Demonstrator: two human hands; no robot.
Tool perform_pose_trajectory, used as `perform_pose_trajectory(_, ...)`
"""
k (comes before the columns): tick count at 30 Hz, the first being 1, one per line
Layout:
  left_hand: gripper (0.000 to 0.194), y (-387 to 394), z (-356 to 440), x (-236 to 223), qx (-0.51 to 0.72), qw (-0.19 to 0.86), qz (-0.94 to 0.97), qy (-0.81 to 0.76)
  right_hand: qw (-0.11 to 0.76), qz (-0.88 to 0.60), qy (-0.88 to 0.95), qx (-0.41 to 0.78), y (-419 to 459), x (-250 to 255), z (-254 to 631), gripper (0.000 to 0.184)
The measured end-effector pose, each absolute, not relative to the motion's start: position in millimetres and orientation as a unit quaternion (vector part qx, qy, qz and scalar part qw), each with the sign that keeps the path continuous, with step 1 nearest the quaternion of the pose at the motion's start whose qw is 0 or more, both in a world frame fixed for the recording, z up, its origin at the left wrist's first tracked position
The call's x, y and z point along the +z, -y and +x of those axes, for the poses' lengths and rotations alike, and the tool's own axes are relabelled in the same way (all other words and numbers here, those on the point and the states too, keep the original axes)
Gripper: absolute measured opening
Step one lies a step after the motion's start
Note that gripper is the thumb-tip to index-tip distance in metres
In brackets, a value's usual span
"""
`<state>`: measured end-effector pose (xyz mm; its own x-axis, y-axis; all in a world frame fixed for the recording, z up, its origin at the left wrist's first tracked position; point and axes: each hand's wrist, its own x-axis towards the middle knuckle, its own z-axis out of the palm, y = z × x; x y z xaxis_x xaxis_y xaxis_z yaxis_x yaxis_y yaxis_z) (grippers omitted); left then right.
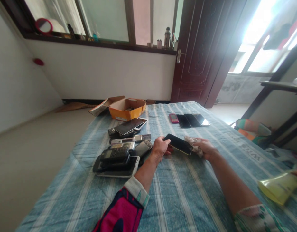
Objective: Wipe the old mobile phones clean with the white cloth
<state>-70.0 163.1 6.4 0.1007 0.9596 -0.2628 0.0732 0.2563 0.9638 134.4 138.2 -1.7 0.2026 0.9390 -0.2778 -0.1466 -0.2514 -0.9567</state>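
A black smartphone (179, 144) is tilted above the striped cloth, its left end gripped between the thumb and fingers of my left hand (161, 146). My right hand (204, 148) is closed around a crumpled whitish cloth (195, 143) that meets the phone's right end. To the left of my left hand lies a pile of old phones, with a black handset (115, 156) on a white-edged smartphone (134, 163). Farther back in the pile a dark flat phone (129, 126) rests on others. Beyond my hands, several dark smartphones (190, 120) lie in a row beside a small pink phone (173, 118).
An open orange cardboard box (127, 113) stands at the back left of the surface covered by a blue striped cloth (162, 193). A yellow translucent packet (278, 188) lies at the right edge. A dark red door (199, 48) and a windowsill with small items (159, 44) are behind.
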Motion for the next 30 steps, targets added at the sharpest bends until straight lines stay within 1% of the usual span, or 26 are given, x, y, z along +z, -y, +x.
perform_pose_trajectory(3,0.030,-162.6,-70.5,8.1,0.335,0.533,0.519,-0.578,0.515,-0.618,0.334,0.491,-149.5,-0.3,133.7,0.024)
perform_pose_trajectory(11,0.031,-162.7,-74.5,12.5,0.204,0.433,0.619,-0.623,0.518,-0.668,0.401,0.354,-166.5,-4.8,126.6,0.018)
perform_pose_trajectory(15,0.034,-163.8,-75.7,15.6,0.161,0.371,0.653,-0.641,0.530,-0.680,0.425,0.276,-166.3,-8.0,127.7,0.024)
perform_pose_trajectory(17,0.034,-161.0,-75.2,19.4,0.145,0.292,0.677,-0.659,0.539,-0.685,0.427,0.242,-165.6,-9.6,131.6,0.030)
perform_pose_trajectory(19,0.036,-156.1,-73.8,23.0,0.133,0.161,0.705,-0.677,0.552,-0.689,0.418,0.215,-163.8,-11.0,137.9,0.035)
perform_pose_trajectory(21,0.037,-151.5,-71.8,24.3,0.137,0.058,0.729,-0.668,0.554,-0.699,0.410,0.193,-160.5,-11.9,144.5,0.038)
perform_pose_trajectory(23,0.040,-150.0,-70.0,22.1,0.163,0.014,0.774,-0.612,0.530,-0.712,0.426,0.173,-156.4,-11.9,149.1,0.038)
perform_pose_trajectory(25,0.050,-153.0,-69.1,16.8,0.189,0.003,0.825,-0.532,0.463,-0.728,0.486,0.139,-152.7,-11.3,149.5,0.036)
perform_pose_trajectory(28,0.075,-163.3,-69.8,7.4,0.189,0.031,0.858,-0.476,0.349,-0.736,0.573,0.083,-150.9,-11.2,142.3,0.030)
perform_pose_trajectory(30,0.083,-170.5,-71.2,2.8,0.185,0.053,0.861,-0.470,0.306,-0.737,0.599,0.062,-151.9,-12.4,134.9,0.024)
